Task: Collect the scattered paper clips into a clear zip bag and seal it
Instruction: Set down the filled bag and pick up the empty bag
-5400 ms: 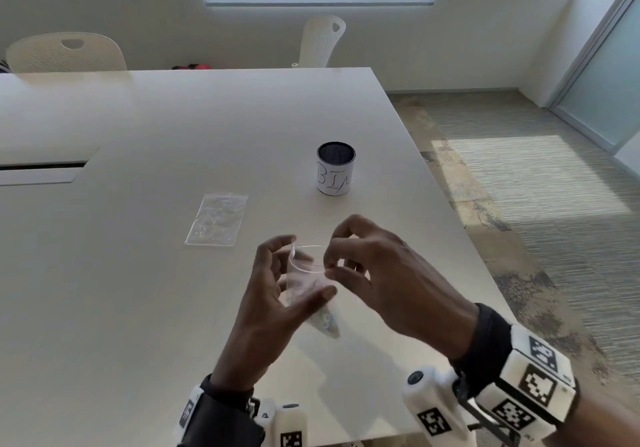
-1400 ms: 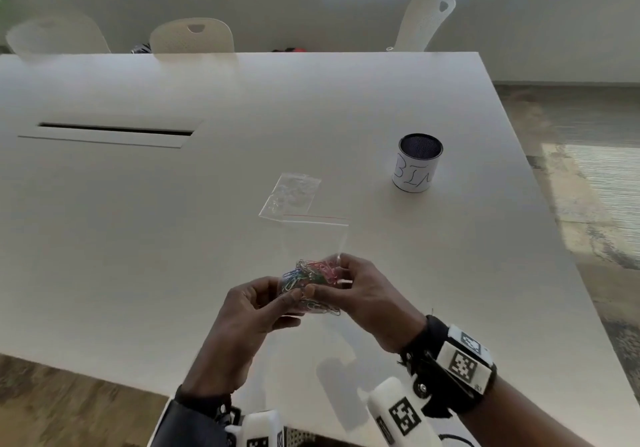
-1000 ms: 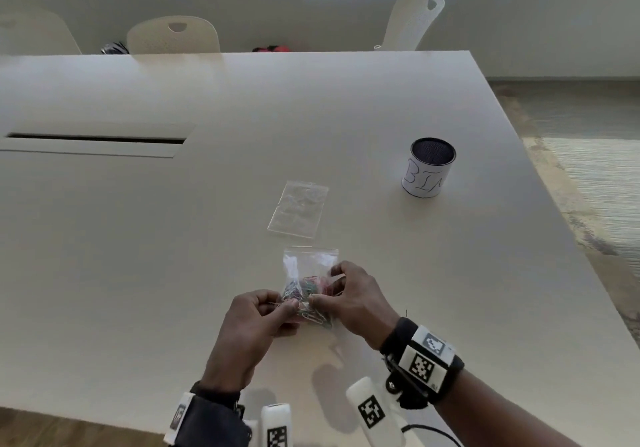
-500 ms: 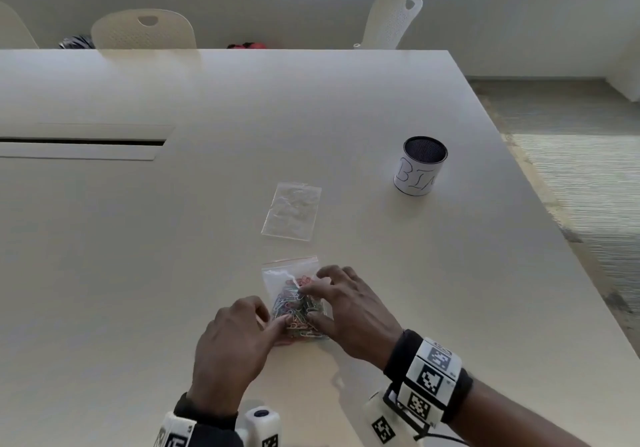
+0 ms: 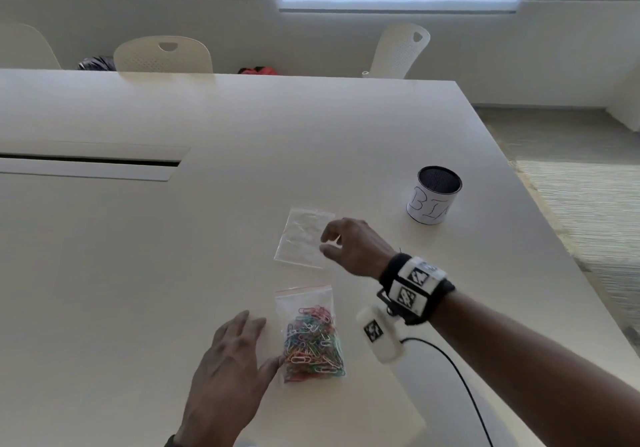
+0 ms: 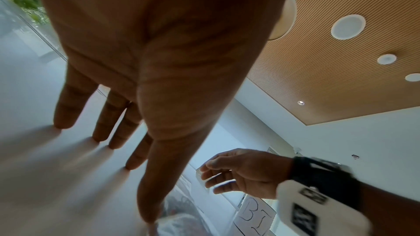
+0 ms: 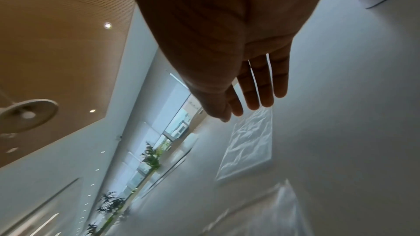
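A clear zip bag (image 5: 309, 334) full of coloured paper clips lies flat on the white table (image 5: 138, 273), its red-lined top edge pointing away from me. My left hand (image 5: 250, 342) lies flat on the table just left of it. Its fingers are straight and its thumb tip touches the bag's lower left corner. In the left wrist view the left fingers (image 6: 68, 107) rest their tips on the table. My right hand (image 5: 327, 242) hovers over the right edge of an empty clear bag (image 5: 302, 237) farther out. In the right wrist view its fingers (image 7: 256, 89) are straight and hold nothing.
A small round cup (image 5: 434, 195) with hand-written letters on its white label stands to the right, beyond my right hand. A long cable slot (image 5: 90, 164) is set into the table at the left. Chairs (image 5: 162, 55) stand behind the far edge. The table's right edge drops to carpet.
Both hands have let go of the filled bag, which now lies on the table. My right hand has moved forward over the empty bag. The left hand has flattened beside the filled one.
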Motion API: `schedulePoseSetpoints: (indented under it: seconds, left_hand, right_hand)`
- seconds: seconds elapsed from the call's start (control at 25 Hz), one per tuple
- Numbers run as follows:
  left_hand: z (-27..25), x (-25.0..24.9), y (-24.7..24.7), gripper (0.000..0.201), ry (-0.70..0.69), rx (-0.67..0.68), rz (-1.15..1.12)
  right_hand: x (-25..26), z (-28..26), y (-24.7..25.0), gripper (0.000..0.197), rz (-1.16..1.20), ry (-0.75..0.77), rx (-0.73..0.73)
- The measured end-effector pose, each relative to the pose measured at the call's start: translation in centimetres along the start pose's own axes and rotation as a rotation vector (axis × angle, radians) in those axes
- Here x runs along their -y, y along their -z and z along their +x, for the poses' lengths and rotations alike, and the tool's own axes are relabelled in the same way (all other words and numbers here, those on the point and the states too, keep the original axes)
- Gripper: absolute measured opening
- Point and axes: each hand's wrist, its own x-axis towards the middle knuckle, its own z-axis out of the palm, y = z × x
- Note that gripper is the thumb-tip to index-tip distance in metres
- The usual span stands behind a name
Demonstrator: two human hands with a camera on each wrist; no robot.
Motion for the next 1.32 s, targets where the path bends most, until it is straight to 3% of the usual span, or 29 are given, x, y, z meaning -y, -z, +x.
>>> schedulePoseSetpoints:
  seconds: [0.2,0.28,0.36,0.52,0.6,0.76,0.88,1.12,1.32]
  left_hand:
    - [0.6,0.5,0.4,0.07,-0.064,0.026,0.059]
    - [1.0,0.9,0.2,0.072,-0.086,0.034,0.071]
    - [1.1,1.1,0.0,0.072,-0.095,0.047,0.083]
    - [1.0,0.8,1.1,0.056,-0.04,0.008,-0.016]
    - [1.2,0.3,1.9,0.053,-0.017,-0.027,-0.107]
    - [3.1,-1.6,3.2,0.069,0.04,-0.154,-0.359]
    - [4.5,-3.6,4.1,0.075,-0.001,-0.162,-0.564]
    - [5.0,-9.0,4.4,0.016,-0.142,-0.063,-1.114]
    - [4.1,-12.1,3.3,0.014,-0.2,0.011,-1.244]
  right_hand:
    - [-1.4,8.0,-0.7,0.07,-0.127,-0.137,0.042]
    - [-1.6,9.7,-1.1,0.076,-0.211,-0.161,0.064]
    - [-1.6,10.6,-1.5,0.068,-0.221,-0.192,0.082]
    - [-1.4,10.3,-1.4,0.027,-0.029,-0.209,0.095]
    - [-0.8,8.8,-0.8,0.017,0.119,-0.161,0.07]
    - [0.8,3.8,1.4,0.011,0.431,-0.029,0.024]
    - [1.2,-0.5,3.6,0.017,0.599,0.031,0.013]
    - [0.1,-8.1,7.6,0.015,0.816,0.06,-0.065]
    - [-2.0,-12.9,8.1,0.022,1.033,-0.015,-0.117]
